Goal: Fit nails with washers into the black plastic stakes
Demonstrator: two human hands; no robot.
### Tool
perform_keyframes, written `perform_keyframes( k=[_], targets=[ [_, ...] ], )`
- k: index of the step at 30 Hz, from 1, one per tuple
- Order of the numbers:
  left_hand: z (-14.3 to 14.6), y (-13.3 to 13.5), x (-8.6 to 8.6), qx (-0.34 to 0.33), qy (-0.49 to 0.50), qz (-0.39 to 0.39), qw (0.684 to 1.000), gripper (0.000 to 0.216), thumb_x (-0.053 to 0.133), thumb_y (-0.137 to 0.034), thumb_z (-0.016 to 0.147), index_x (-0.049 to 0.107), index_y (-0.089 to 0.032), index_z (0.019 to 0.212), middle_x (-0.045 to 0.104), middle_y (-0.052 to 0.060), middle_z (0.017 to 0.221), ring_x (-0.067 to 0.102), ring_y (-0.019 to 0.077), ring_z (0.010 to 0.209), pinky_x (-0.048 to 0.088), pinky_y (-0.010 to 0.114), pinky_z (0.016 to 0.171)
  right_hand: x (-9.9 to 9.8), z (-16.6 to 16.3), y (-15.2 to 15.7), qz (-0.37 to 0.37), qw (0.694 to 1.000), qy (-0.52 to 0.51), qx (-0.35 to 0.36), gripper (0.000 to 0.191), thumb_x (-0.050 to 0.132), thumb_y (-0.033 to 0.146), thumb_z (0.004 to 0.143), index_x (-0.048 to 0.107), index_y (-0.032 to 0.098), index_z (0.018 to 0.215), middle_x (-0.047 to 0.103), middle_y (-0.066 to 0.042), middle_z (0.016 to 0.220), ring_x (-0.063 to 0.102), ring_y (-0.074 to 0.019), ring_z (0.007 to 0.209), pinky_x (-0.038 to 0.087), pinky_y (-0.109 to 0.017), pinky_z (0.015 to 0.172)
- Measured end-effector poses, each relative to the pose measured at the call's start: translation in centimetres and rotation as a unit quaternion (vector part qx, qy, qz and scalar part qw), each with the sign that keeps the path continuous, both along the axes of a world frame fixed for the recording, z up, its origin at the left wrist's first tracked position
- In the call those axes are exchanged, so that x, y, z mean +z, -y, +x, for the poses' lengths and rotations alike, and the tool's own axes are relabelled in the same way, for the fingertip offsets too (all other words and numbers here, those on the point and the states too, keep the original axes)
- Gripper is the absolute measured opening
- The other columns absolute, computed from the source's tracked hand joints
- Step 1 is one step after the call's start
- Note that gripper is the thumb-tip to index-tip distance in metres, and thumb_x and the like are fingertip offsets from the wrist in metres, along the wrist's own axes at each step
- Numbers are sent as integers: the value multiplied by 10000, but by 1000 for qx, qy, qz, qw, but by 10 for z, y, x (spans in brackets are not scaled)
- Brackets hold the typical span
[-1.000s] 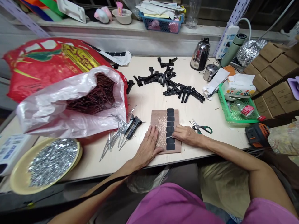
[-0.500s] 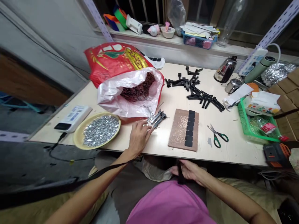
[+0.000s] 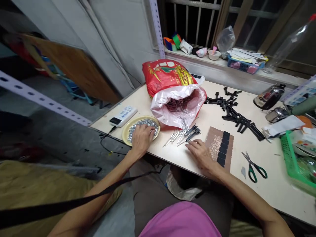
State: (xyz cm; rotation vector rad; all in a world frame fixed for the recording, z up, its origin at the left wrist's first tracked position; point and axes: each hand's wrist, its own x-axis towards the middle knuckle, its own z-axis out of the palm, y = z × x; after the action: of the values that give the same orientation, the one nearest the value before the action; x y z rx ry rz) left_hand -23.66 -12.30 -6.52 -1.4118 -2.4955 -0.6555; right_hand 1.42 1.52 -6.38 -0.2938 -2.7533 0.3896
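Left hand [image 3: 142, 140] sits in a yellow plate [image 3: 125, 136] of silvery metal bits [image 3: 145, 125] — its fingers [image 3: 145, 132] curled over them, grip unclear. Nails [image 3: 176, 137] lie at the right hand's [image 3: 202, 158] 11 o'clock; its fingers [image 3: 191, 147] rest open on the bench [image 3: 158, 154] — a brown board [image 3: 214, 148] at 2 o'clock.

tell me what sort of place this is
Probably a small workshop doing assembly piecework, maybe at home: a bag of long metal pins, a plate of tiny metal parts and black plastic parts laid out on one table.
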Motion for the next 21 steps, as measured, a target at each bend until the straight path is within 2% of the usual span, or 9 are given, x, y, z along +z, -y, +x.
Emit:
perform_keyframes(
  k=[2, 5, 9, 13, 16, 21],
  targets=[
    [-26, 7, -5, 22, 6, -29, 999, 266, 447, -272, 865, 692, -172, 890, 639, 129, 887, 522, 296, 863, 439, 424, 764, -10, -25, -21, 95, 994, 41, 25, 232, 455, 95, 919, 673, 166, 955, 675, -118, 1015, 541, -240, 944, 442, -360, 758],
    [-50, 10, -12, 7, 14, -70, 997, 278, 451, -251, 858, 699, -149, 932, 650, 147, 899, 531, 301, 878, 446, 424, 780, -22, -46, -32, 174, 980, 82, 58, 228, 462, 81, 912, 665, 159, 843, 662, -100, 870, 524, -227, 839, 407, -348, 731],
    [-59, 0, -13, -21, 9, -88, 996, 275, 450, -245, 875, 694, -161, 970, 657, 141, 922, 540, 293, 901, 450, 402, 783, -30, -55, -34, 213, 971, 85, 66, 230, 450, 43, 898, 650, 148, 851, 626, -89, 816, 504, -211, 790, 381, -346, 752],
    [-61, -13, -7, -34, -11, -133, 990, 228, 463, -229, 875, 678, -163, 913, 662, 134, 920, 540, 287, 943, 449, 381, 780, -32, -56, -39, 229, 967, 64, 86, 261, 413, 27, 897, 629, 133, 794, 611, -91, 797, 506, -205, 759, 398, -347, 767],
    [-63, -19, -4, -45, -22, -168, 985, 218, 447, -212, 879, 660, -165, 872, 664, 131, 915, 542, 281, 966, 450, 371, 788, -28, -50, -39, 197, 975, 10, 102, 266, 384, 49, 918, 626, 131, 843, 620, -95, 835, 528, -197, 752, 436, -334, 747],
    [-67, -21, -7, -74, -12, -157, 985, 205, 421, -169, 860, 620, -173, 809, 657, 119, 881, 566, 267, 925, 454, 368, 796, -16, -43, -29, 15, 995, -75, 62, 224, 408, 120, 936, 591, 171, 1055, 624, -88, 932, 590, -189, 852, 504, -307, 736]
  ],
)
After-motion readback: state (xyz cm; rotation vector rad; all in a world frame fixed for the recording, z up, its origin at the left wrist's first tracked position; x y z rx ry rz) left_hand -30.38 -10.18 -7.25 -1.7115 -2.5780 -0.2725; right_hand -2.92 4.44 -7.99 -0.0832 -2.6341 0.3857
